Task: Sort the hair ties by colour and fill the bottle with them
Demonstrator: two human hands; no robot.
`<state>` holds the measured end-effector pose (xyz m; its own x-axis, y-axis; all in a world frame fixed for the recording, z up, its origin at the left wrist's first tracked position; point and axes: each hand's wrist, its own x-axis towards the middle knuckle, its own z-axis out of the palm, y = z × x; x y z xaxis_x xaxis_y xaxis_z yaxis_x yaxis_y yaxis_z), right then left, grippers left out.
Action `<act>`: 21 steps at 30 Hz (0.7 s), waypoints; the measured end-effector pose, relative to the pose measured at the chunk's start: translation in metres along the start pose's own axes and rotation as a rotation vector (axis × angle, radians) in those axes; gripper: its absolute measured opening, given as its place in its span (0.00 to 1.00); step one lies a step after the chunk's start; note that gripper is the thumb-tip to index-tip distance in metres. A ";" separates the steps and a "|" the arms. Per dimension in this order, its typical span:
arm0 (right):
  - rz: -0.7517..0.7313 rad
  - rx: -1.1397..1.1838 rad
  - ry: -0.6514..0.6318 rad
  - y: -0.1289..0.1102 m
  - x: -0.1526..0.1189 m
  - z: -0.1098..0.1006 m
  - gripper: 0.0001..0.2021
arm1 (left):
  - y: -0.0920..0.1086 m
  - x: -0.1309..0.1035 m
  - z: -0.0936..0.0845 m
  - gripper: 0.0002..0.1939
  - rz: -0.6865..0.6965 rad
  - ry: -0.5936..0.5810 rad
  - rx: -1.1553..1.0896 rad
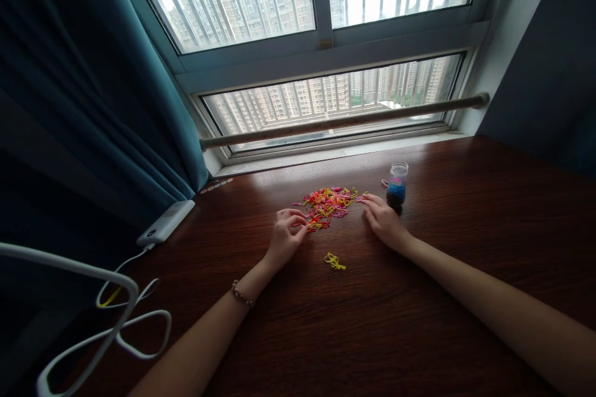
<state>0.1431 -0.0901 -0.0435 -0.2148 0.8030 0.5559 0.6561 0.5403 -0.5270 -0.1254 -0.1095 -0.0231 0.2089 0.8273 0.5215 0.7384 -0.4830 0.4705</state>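
Note:
A loose pile of small rubber bands (328,202), red, pink, orange and yellow, lies on the dark wooden table. At the pile's left edge is my left hand (285,234), its fingers bent and apart, with the thumb and fingertips next to some red and yellow bands. My right hand (384,222) rests on the right side, fingers stretched out, the tips by a few pink bands. Closer to me sits a small yellow cluster of bands (334,261). Just beyond my right hand stands an uncapped clear jar (397,186) with blue and dark contents.
A white device (166,222) with a cable lies at the table's left edge, and a thick white looped tube (125,298) curves in front of it. The blue curtain (153,105) hangs at left. A rail (344,121) crosses the window behind the table (372,322).

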 end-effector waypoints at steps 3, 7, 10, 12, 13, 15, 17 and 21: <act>0.056 -0.180 -0.072 0.013 0.001 0.007 0.20 | 0.031 -0.008 0.000 0.04 0.179 -0.192 -0.099; 0.106 -0.282 -0.125 0.018 0.001 0.014 0.21 | 0.054 -0.015 -0.002 0.04 0.362 -0.407 -0.148; 0.093 -0.266 -0.111 0.021 0.002 0.014 0.19 | 0.053 -0.014 -0.003 0.05 0.370 -0.405 -0.151; 0.078 -0.232 -0.091 0.022 0.003 0.013 0.17 | 0.046 -0.011 -0.003 0.05 0.318 -0.326 -0.137; 0.074 -0.213 -0.079 0.022 0.003 0.012 0.16 | 0.042 -0.010 -0.002 0.06 0.278 -0.270 -0.125; 0.071 -0.172 -0.057 0.022 0.003 0.011 0.15 | 0.030 -0.006 -0.002 0.06 0.189 -0.156 -0.093; 0.072 -0.137 -0.039 0.022 0.002 0.011 0.14 | 0.018 -0.002 -0.001 0.06 0.109 -0.075 -0.053; 0.088 -0.078 0.005 0.022 0.000 0.011 0.14 | 0.000 0.001 0.001 0.06 -0.009 -0.024 0.045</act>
<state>0.1495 -0.0753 -0.0625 -0.1505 0.8454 0.5125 0.7265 0.4461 -0.5226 -0.1250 -0.1082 -0.0229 0.2171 0.8383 0.5002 0.7681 -0.4629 0.4424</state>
